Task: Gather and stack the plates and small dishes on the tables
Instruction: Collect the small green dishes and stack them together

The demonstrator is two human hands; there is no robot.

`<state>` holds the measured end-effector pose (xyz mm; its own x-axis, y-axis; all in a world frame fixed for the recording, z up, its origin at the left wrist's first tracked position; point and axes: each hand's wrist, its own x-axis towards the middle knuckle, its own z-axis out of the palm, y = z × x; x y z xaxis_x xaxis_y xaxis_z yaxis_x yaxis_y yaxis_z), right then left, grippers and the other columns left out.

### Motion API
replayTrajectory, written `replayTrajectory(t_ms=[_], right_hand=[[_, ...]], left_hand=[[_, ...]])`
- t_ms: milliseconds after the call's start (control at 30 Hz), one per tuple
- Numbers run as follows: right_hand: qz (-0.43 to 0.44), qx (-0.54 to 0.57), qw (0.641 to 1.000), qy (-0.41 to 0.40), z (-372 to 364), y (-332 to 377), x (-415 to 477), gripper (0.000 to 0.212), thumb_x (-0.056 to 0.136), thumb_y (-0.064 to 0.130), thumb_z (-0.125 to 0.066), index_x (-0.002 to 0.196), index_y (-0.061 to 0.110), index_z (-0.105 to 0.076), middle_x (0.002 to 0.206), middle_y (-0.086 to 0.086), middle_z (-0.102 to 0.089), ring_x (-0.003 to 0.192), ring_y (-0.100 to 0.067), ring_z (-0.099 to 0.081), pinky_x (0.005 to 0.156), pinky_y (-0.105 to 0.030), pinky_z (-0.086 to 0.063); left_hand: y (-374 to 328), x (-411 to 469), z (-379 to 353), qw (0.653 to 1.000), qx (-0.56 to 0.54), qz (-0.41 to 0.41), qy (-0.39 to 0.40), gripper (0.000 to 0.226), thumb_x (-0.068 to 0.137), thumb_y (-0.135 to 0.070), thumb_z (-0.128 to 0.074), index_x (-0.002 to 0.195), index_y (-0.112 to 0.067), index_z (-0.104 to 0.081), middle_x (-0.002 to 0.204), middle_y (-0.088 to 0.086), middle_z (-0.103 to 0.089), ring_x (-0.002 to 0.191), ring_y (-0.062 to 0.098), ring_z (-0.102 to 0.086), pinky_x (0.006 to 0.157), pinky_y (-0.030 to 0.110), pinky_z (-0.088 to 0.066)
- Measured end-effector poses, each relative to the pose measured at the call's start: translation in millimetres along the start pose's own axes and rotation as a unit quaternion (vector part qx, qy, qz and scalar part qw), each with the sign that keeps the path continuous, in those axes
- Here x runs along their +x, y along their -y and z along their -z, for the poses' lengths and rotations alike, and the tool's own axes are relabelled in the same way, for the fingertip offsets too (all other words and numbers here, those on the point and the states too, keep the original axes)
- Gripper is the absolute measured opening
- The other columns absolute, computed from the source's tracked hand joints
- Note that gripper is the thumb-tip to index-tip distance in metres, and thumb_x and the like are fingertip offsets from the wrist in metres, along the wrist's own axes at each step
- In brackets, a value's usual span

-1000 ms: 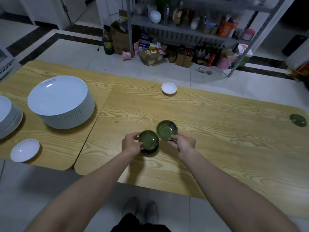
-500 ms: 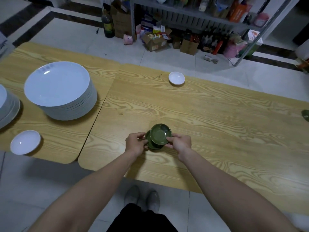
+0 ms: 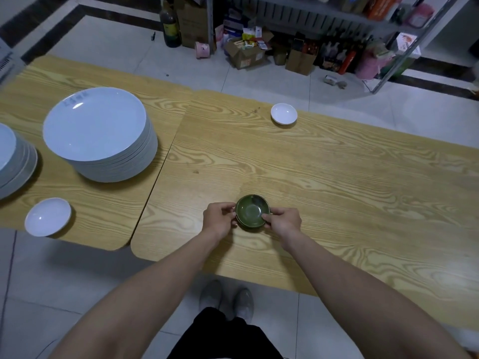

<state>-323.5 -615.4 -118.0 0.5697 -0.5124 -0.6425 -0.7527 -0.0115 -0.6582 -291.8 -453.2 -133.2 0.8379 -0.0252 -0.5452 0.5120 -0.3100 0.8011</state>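
The left hand (image 3: 220, 218) and the right hand (image 3: 283, 220) close on the small green dishes (image 3: 251, 209) from opposite sides. The left pinches the rim between thumb and curled fingers. The right has its thumb hooked over the rim into the bowl and its fingers tucked under the far side. The dishes sit near the front edge of the right-hand bench (image 3: 337, 177), straight ahead of the person.

The top dish is round, shallow and glazed dark green, with a thin paler line along its lip and a dull sheen in the middle. A sliver of a second green rim shows beneath it at the lower left, so it rests nested on at least one more. How many lie under it cannot be counted, since the fingers and the top dish cover the rest.

A small white dish (image 3: 283, 114) lies alone towards the far edge of the same bench. On the left bench (image 3: 103, 203) stand a tall stack of white plates (image 3: 96, 123) and, near the front edge, another small white saucer (image 3: 48, 216). A second plate stack (image 3: 13, 159) is cut off by the left border. Faint lettering on the top plate of the tall stack is too blurred to read.
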Motion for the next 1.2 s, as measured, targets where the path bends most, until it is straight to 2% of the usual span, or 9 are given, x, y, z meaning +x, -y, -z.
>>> replayTrajectory(t_ms=[67,133,233,333,400,467,567,700,1200], right_hand=[[0.006,-0.014,1.0,-0.004,-0.2,-1.6,0.0,0.036,0.081,0.005,-0.08,0.115,0.002,-0.07,0.1,-0.009,-0.072,0.071,-0.017,-0.07,0.067,-0.024,-0.059],[0.034,-0.067,0.997,-0.015,2.1,-1.4,-0.6,0.038,0.081,0.013,-0.081,0.116,0.004,-0.07,0.111,-0.009,-0.072,0.093,-0.023,-0.07,0.09,-0.032,-0.056],[0.13,-0.203,0.971,0.001,13.3,8.6,-13.2,0.043,0.089,0.022,-0.073,0.127,0.006,-0.066,0.121,-0.011,-0.069,0.113,-0.023,-0.063,0.1,-0.028,-0.046],[0.223,-0.386,0.895,0.013,29.2,23.0,-23.8,0.058,0.095,0.038,-0.061,0.146,0.013,-0.047,0.146,-0.01,-0.051,0.134,-0.028,-0.047,0.109,-0.037,-0.039],[0.254,-0.519,0.816,0.011,43.0,31.9,-30.8,0.068,0.098,0.049,-0.051,0.155,0.019,-0.028,0.159,-0.011,-0.03,0.146,-0.03,-0.029,0.117,-0.046,-0.025],[0.25,-0.58,0.775,0.005,59.8,39.7,-37.4,0.075,0.098,0.056,-0.043,0.158,0.024,-0.011,0.165,-0.011,-0.01,0.152,-0.033,-0.009,0.119,-0.056,-0.01],[0.223,-0.597,0.77,-0.027,93.0,46.5,-47.1,0.079,0.098,0.06,-0.04,0.159,0.028,0.0,0.166,-0.011,0.003,0.152,-0.036,0.002,0.118,-0.062,-0.005],[0.196,-0.585,0.782,-0.088,151.3,41.7,-55.9,0.08,0.098,0.061,-0.04,0.159,0.028,0.001,0.166,-0.011,0.004,0.152,-0.037,0.002,0.118,-0.062,-0.005],[0.115,-0.518,0.833,-0.159,413.9,-87.9,-59.9,0.08,0.098,0.057,-0.042,0.159,0.027,0.001,0.166,-0.011,0.002,0.152,-0.035,0.0,0.118,-0.059,-0.009]], left_hand=[[-2.5,1.0,2.0,1.0,0.012,-0.008,0.0,0.026,0.092,0.001,-0.062,0.117,-0.005,-0.069,0.098,0.007,-0.07,0.072,0.019,-0.067,0.071,0.025,-0.059],[-8.6,2.6,5.2,0.997,0.073,-0.04,-0.008,0.024,0.094,-0.007,-0.062,0.115,-0.008,-0.071,0.11,0.009,-0.071,0.095,0.023,-0.068,0.091,0.036,-0.055],[-27.4,2.5,12.1,0.968,0.215,-0.127,0.002,0.027,0.097,-0.016,-0.057,0.121,-0.01,-0.069,0.123,0.008,-0.066,0.114,0.023,-0.06,0.101,0.029,-0.044],[-53.1,3.2,14.2,0.89,0.395,-0.226,0.034,0.039,0.098,-0.029,-0.052,0.134,-0.017,-0.058,0.14,0.007,-0.053,0.129,0.026,-0.046,0.105,0.036,-0.039],[-71.7,1.0,9.7,0.817,0.504,-0.274,0.055,0.05,0.098,-0.04,-0.047,0.144,-0.023,-0.045,0.154,0.006,-0.036,0.14,0.031,-0.031,0.11,0.044,-0.033],[-91.8,-5.2,-0.6,0.768,0.559,-0.304,0.076,0.059,0.098,-0.048,-0.044,0.151,-0.028,-0.029,0.162,0.004,-0.016,0.148,0.034,-0.014,0.116,0.05,-0.023],[-120.7,-21.1,-25.5,0.722,0.591,-0.346,0.094,0.065,0.098,-0.05,-0.043,0.155,-0.03,-0.017,0.165,0.003,-0.002,0.15,0.034,-0.002,0.118,0.054,-0.014],[-148.5,-47.4,-69.6,0.689,0.594,-0.402,0.1,0.067,0.098,-0.051,-0.042,0.155,-0.029,-0.014,0.165,0.004,0.0,0.15,0.034,0.0,0.118,0.055,-0.013],[-164.2,-181.1,-329.8,0.648,0.576,-0.481,0.131,0.066,0.096,-0.048,-0.048,0.153,-0.029,-0.021,0.164,0.007,-0.006,0.15,0.034,-0.007,0.117,0.056,-0.016]])
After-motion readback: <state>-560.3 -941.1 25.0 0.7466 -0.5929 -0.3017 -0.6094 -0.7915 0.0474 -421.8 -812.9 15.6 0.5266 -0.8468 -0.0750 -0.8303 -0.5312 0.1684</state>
